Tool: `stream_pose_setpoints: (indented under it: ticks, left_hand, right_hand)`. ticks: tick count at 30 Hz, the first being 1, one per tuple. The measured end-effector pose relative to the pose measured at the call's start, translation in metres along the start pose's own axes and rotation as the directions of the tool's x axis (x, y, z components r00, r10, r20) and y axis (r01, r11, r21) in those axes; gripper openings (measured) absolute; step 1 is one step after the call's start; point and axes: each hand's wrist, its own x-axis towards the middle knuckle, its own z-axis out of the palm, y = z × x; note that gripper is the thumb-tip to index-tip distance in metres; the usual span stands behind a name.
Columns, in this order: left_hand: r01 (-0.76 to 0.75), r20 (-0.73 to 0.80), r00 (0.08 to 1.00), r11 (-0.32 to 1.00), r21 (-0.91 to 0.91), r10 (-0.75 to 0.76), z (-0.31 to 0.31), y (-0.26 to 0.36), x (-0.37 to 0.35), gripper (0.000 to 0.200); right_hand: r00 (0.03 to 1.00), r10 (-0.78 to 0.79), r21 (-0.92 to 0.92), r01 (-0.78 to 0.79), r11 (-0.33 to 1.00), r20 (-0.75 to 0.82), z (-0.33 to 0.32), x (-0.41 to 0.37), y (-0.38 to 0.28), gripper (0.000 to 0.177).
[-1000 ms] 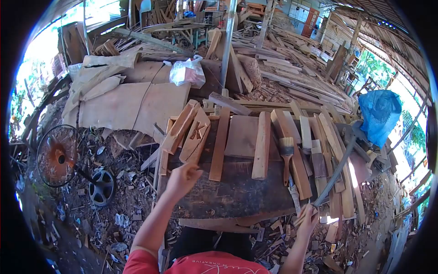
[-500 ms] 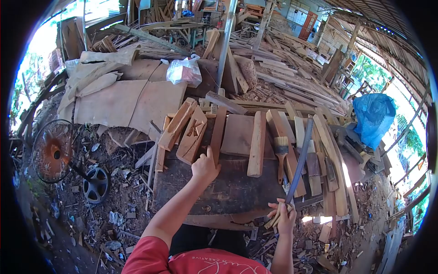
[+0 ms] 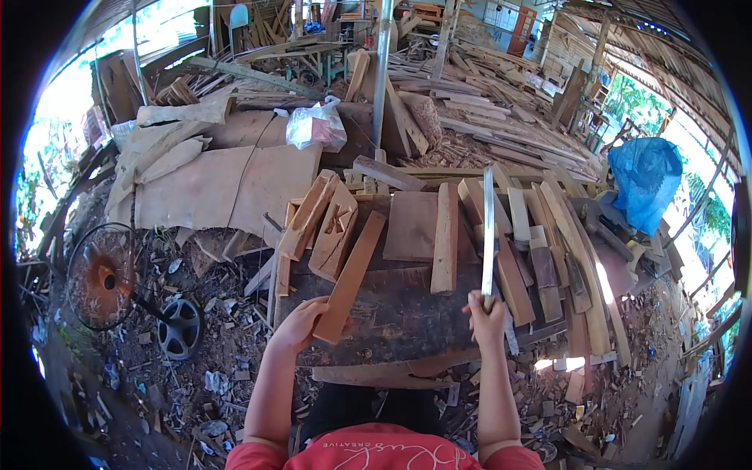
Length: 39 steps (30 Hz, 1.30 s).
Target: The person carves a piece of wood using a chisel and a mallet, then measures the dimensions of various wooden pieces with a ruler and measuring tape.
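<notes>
My left hand (image 3: 301,324) is closed on the near end of a flat reddish-brown wooden board (image 3: 352,274), which slants away over the dark workbench (image 3: 392,321). My right hand (image 3: 486,316) grips the lower end of a long, narrow metal blade (image 3: 488,231). The blade points away from me, its face bright with light; my fist hides its handle. Just beyond the board lie a wooden block with carved recesses (image 3: 335,227) and a hollowed wooden piece (image 3: 309,215). Between my hands, farther back, are a wide flat board (image 3: 410,227) and a squared timber (image 3: 444,239).
Several wooden strips (image 3: 576,258) lie along the bench's right side. A blue plastic sheet (image 3: 646,180) hangs at the right. Left of the bench are a spoked wheel (image 3: 102,276) and a black wheel (image 3: 180,329). A white plastic bag (image 3: 316,125) sits on large planks behind.
My left hand, pointing near the carved block before, has come back and taken hold of the board, pulling its near end toward me. My right hand has raised the blade more upright.
</notes>
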Motion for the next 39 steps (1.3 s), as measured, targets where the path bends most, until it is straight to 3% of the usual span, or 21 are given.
stream_pose_setpoints:
  ticks: [4, 7, 11, 14, 16, 22, 27, 29, 30, 31, 34, 35, 37, 39]
  left_hand:
    - [0.066, -0.015, 0.998, 0.992, -0.108, -0.068, -0.014, -0.013, -0.014, 0.041]
    - [0.105, 0.002, 0.994, 0.994, -0.038, -0.105, -0.015, -0.020, -0.018, 0.045]
    - [0.161, -0.013, 0.986, 0.975, -0.156, -0.165, -0.011, -0.034, -0.019, 0.046]
    - [0.114, -0.113, 0.987, 0.993, -0.003, -0.114, -0.003, -0.039, -0.017, 0.041]
    - [0.105, -0.288, 0.956, 0.982, 0.155, -0.057, 0.007, -0.040, -0.015, 0.036]
    - [0.031, -0.341, 0.939, 0.973, 0.227, 0.050, 0.018, -0.045, 0.006, 0.035]
    - [0.004, -0.353, 0.928, 0.942, 0.335, 0.121, 0.034, -0.031, 0.037, 0.036]
    - [0.001, -0.376, 0.881, 0.793, 0.609, 0.288, 0.032, -0.026, 0.060, 0.041]
    - [-0.004, -0.307, 0.810, 0.527, 0.850, 0.500, 0.031, -0.022, 0.072, 0.043]
    - [0.047, -0.342, 0.804, 0.522, 0.851, 0.486, 0.032, -0.021, 0.079, 0.040]
    - [0.114, -0.254, 0.775, 0.266, 0.957, 0.578, 0.039, -0.017, 0.091, 0.029]
    - [0.101, -0.237, 0.782, 0.257, 0.961, 0.577, 0.035, -0.023, 0.094, 0.029]
    - [0.017, -0.071, 0.707, 0.083, 0.996, 0.704, 0.036, -0.034, 0.100, 0.028]
    - [0.035, -0.089, 0.738, 0.094, 0.995, 0.669, 0.051, -0.033, 0.097, 0.033]
  right_hand:
    - [0.997, -0.068, 0.098, 0.066, 0.993, 0.025, 0.021, 0.004, -0.011, 0.017]
    - [0.996, -0.039, 0.128, 0.029, 0.991, 0.074, 0.033, -0.006, -0.007, 0.017]
    - [0.993, -0.008, 0.155, -0.011, 0.988, 0.121, 0.035, -0.022, 0.009, 0.018]
    - [0.992, 0.011, 0.146, -0.029, 0.989, 0.124, 0.027, -0.029, 0.016, 0.017]
    - [0.993, 0.030, 0.149, -0.048, 0.988, 0.118, 0.020, -0.034, 0.021, 0.017]
    - [0.991, 0.096, 0.207, -0.112, 0.972, 0.088, -0.007, -0.050, 0.021, 0.016]
    - [0.997, 0.010, 0.171, 0.004, 0.985, -0.083, -0.043, -0.051, 0.028, 0.015]
    - [0.988, 0.032, 0.183, -0.004, 0.983, -0.149, -0.059, -0.051, 0.023, 0.015]
    - [0.985, 0.029, 0.183, 0.003, 0.983, -0.172, -0.066, -0.051, 0.022, 0.015]
    - [0.978, 0.031, 0.176, 0.006, 0.984, -0.205, -0.074, -0.051, 0.021, 0.015]
    - [0.955, 0.017, 0.171, 0.035, 0.985, -0.296, -0.095, -0.051, 0.022, 0.015]
    - [0.940, 0.001, 0.175, 0.063, 0.983, -0.342, -0.102, -0.050, 0.023, 0.015]
    - [0.917, -0.002, 0.158, 0.071, 0.985, -0.398, -0.120, -0.053, 0.022, 0.014]
    - [0.896, -0.016, 0.115, 0.074, 0.991, -0.444, -0.137, -0.057, 0.026, 0.014]
